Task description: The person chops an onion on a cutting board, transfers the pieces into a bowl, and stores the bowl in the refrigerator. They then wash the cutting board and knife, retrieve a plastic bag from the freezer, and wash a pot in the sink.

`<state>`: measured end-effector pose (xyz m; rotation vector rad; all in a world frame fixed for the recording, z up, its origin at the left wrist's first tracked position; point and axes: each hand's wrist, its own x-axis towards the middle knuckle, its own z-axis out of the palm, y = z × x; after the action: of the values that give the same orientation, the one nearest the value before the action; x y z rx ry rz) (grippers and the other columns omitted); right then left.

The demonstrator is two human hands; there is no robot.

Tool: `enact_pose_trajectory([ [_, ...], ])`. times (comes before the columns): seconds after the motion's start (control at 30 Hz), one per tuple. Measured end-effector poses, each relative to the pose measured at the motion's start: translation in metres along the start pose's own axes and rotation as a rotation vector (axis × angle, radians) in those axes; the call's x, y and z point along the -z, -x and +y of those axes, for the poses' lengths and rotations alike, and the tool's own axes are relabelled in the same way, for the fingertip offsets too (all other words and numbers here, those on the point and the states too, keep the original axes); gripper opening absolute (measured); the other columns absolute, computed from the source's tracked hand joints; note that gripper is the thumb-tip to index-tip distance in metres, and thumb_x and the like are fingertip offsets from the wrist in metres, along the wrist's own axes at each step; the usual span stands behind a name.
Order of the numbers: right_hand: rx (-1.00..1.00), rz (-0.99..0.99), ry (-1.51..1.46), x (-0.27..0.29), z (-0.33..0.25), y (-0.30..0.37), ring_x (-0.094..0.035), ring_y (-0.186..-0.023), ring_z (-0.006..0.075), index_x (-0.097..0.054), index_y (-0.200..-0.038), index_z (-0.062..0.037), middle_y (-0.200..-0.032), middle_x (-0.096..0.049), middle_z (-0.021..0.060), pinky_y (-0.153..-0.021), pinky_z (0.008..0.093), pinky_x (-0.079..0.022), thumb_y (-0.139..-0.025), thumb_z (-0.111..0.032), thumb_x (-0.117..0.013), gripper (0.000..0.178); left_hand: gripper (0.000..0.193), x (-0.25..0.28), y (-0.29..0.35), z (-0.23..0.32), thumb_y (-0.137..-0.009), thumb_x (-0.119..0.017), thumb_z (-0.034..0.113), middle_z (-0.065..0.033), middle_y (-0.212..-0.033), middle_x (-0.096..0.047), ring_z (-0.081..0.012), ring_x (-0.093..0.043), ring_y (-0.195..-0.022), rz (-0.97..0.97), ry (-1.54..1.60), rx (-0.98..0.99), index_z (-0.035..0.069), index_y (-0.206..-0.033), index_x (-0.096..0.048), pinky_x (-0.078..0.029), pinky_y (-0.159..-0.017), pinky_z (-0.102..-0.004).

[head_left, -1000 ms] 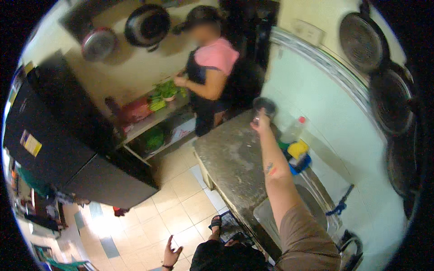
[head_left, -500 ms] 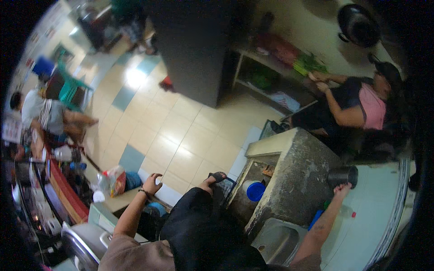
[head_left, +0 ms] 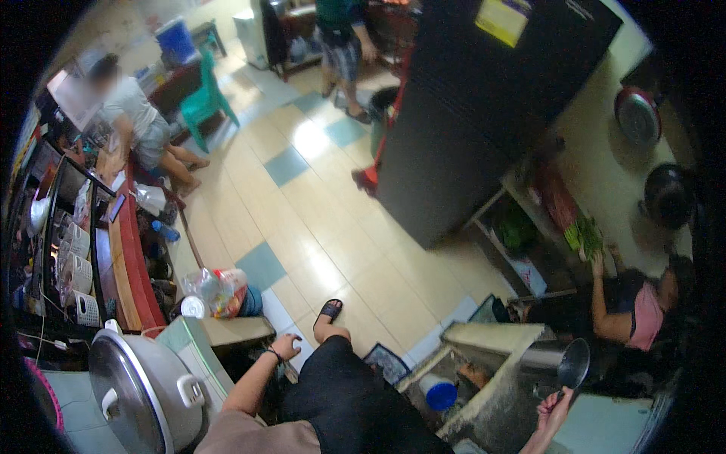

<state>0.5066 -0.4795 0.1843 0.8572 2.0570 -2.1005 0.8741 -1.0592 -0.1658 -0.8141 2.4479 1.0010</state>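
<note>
1. Far left, a large rice cooker (head_left: 147,393) sits with its lid on. I have nothing on it, so no work shows there.
2. Just beyond it are a clear plastic bag (head_left: 203,286) and a white-lidded jar (head_left: 193,306), close together. Both are out of my grasp.
3. My left fingers (head_left: 292,340) are spread loosely apart over the floor (head_left: 318,265), with nothing between them. This side adds nothing to the handling at this moment.
4. Lower and nearer the middle, a white tub with a blue lid (head_left: 440,393) stands in the recess of the concrete desk (head_left: 501,406), untouched by me.
5. The steel pot (head_left: 543,357) is at the right, by the desk's far end, its mouth toward the right of the view. I cannot tell whether it rests on the desk or hangs clear, nor whether anything is inside.
6. My right fingers (head_left: 564,396) pinch the pot at its near side, though I cannot make out whether on handle or rim. Getting hold is done, I judge; letting go is not. How much handling remains, I cannot tell.
7. Farther right and up, a co-worker in pink (head_left: 644,314) has a hand at some green vegetables (head_left: 584,236), well apart from my pot.
</note>
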Motion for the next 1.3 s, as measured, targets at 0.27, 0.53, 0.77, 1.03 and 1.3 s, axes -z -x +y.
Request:
enact_pose_trajectory([
  [0.27, -0.112, -0.328, 0.041, -0.455, 0.069, 0.128, -0.026, -0.041, 0.0109, -0.032, -0.054, -0.0147, -0.049, -0.027, -0.0022, -0.039, 0.0246, -0.021, -0.083, -0.045, -0.054, 0.047, 0.041, 0.209, -0.075, -0.181, -0.079, -0.064, 0.03, -0.0209, -0.11, -0.061, -0.0337, -0.058, -0.105, 0.151, 0.265, 0.162, 0.012, -0.115, -0.062, -0.046, -0.093, -0.0416],
  [0.53, -0.113, -0.793, 0.132, -0.973, 0.063, 0.267, -0.03, -0.042, 0.0086, -0.035, -0.057, -0.0136, -0.051, -0.031, -0.0024, -0.04, 0.0227, -0.022, -0.086, -0.035, -0.055, 0.042, 0.032, 0.589, -0.241, -0.349, -0.081, -0.063, 0.021, -0.0148, -0.104, -0.065, -0.0284, -0.063, -0.094, 0.476, 0.476, 0.119, 0.009, -0.11, -0.065, -0.052, -0.079, -0.0357],
  [0.77, -0.02, -0.971, 0.243, -1.405, 0.066, 0.287, -0.033, -0.046, 0.0064, -0.05, -0.073, -0.0073, -0.055, -0.037, -0.0031, -0.04, 0.0232, -0.021, -0.095, -0.028, -0.049, 0.03, 0.007, 0.908, -0.521, -0.464, -0.079, -0.055, 0.006, -0.0147, -0.077, -0.061, -0.0283, -0.06, -0.071, 0.762, 0.426, 0.136, 0.005, -0.084, -0.06, -0.048, -0.062, -0.0365],
  [1.03, 0.042, -1.087, 0.396, -1.928, 0.002, 0.297, -0.031, -0.043, 0.007, -0.045, -0.064, -0.0111, -0.052, -0.037, -0.0037, -0.04, 0.024, -0.022, -0.089, -0.029, -0.055, 0.033, 0.017, 1.088, -0.675, -0.631, -0.075, -0.062, 0.017, -0.0159, -0.09, -0.068, -0.0286, -0.065, -0.095, 0.626, 0.315, 0.385, 0.01, -0.089, -0.068, -0.05, -0.083, -0.037],
  [1.3, 0.094, -1.161, 0.364, -2.399, 0.003, 0.33, -0.034, -0.043, 0.0077, -0.044, -0.061, -0.012, -0.052, -0.039, -0.0032, -0.041, 0.0248, -0.023, -0.087, -0.03, -0.057, 0.034, 0.041, 1.265, -0.884, -0.815, -0.08, -0.064, 0.032, -0.013, -0.111, -0.06, -0.028, -0.058, -0.1, 0.356, 0.709, 0.831, 0.014, -0.116, -0.059, -0.045, -0.094, -0.0428],
])
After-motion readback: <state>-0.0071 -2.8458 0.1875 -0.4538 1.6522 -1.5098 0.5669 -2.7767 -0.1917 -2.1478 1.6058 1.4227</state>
